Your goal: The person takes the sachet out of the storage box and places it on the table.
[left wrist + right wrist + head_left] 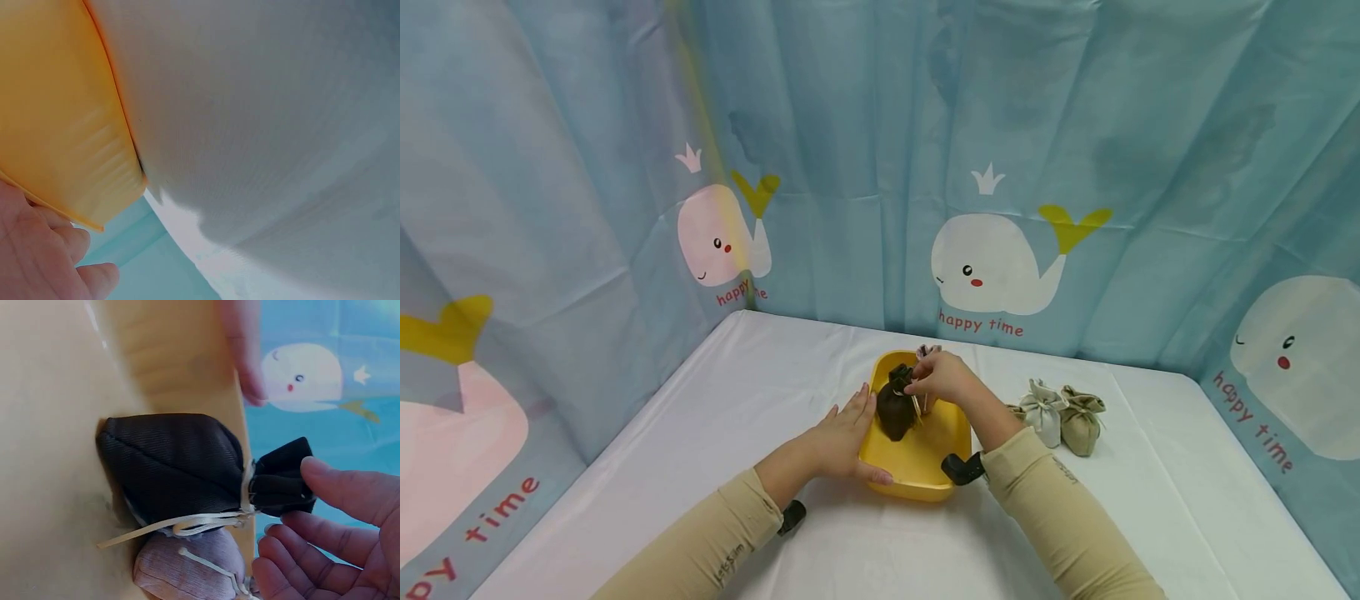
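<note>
A yellow plastic bin (917, 461) stands on the white-covered table. My left hand (838, 442) rests along its left side, fingers extended at the rim and thumb near the front corner. Inside the bin, a dark brown drawstring pouch (175, 465) with a cream cord stands near the left wall. Thumb and index finger of my right hand (946, 379) pinch its gathered top; the other fingers are loosely bent. Right beside the dark pouch is a pinkish pouch (190, 565), mostly hidden by my right hand in the head view.
To the right of the bin stand a pale grey pouch (1042, 415) and an olive-tan pouch (1081, 423), with another partly hidden behind my right forearm. Blue curtains (850, 250) printed with whales close off the table's back and sides.
</note>
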{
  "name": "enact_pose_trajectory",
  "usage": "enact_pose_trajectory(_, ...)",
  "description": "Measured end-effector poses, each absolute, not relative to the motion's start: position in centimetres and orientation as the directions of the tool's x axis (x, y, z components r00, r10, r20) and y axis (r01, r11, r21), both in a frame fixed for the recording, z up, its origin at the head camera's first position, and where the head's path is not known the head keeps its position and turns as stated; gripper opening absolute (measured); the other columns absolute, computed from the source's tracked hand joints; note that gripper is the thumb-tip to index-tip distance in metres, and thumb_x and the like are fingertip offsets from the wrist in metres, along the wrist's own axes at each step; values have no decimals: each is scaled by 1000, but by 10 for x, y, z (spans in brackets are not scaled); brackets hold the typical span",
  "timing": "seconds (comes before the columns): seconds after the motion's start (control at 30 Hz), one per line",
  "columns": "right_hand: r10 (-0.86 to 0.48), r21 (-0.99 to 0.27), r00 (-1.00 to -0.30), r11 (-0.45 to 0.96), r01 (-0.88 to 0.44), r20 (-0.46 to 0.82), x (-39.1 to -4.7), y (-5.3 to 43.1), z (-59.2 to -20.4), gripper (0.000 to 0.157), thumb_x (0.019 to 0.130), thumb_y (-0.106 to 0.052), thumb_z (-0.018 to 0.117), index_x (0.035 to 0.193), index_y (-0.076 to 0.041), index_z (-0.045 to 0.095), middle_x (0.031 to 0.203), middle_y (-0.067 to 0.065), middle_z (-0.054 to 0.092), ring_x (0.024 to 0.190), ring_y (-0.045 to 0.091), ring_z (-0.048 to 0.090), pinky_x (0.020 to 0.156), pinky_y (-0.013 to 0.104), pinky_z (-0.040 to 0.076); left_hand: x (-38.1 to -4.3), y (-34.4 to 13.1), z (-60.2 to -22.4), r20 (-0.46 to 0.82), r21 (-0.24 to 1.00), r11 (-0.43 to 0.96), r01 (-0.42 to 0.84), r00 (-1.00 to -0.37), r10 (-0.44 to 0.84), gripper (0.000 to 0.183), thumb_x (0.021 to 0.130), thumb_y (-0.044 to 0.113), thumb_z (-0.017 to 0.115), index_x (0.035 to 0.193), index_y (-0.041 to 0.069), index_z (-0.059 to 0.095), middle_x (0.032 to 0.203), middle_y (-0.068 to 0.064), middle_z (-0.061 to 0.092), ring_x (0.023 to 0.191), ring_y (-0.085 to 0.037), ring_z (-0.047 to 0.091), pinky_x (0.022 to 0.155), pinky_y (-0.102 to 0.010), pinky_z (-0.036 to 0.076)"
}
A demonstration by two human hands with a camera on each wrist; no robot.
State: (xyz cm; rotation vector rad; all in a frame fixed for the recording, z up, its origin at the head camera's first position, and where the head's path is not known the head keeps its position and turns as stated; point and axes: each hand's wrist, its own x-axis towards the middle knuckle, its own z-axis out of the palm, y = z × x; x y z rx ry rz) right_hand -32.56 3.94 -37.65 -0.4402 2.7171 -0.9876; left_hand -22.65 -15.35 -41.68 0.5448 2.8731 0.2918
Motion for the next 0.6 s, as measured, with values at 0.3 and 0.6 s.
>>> enact_pose_trajectory(0.3,-369,-632,-924,740,-231,-95,-324,35,-379,13,80,-21,72,83,-9,69,77,2,63,70,17,56,62,26,50,-226,-154,-418,-161,225,912,342,-910,381,132,54,88,42,147,5,-1,152,-12,-9,140,-21,-2,109,-49,13)
enact_pose_trajectory(0.6,-383,-594,-923,753,-283,-45,-323,34,-378,6,83,-13,68,80,-8,67,73,3,61,68,17,55,61,27,50,-226,-155,-419,-152,228,909,348,-910,386,133,54,89,41,146,4,-1,152,-12,-9,140,-21,-2,109,-49,13)
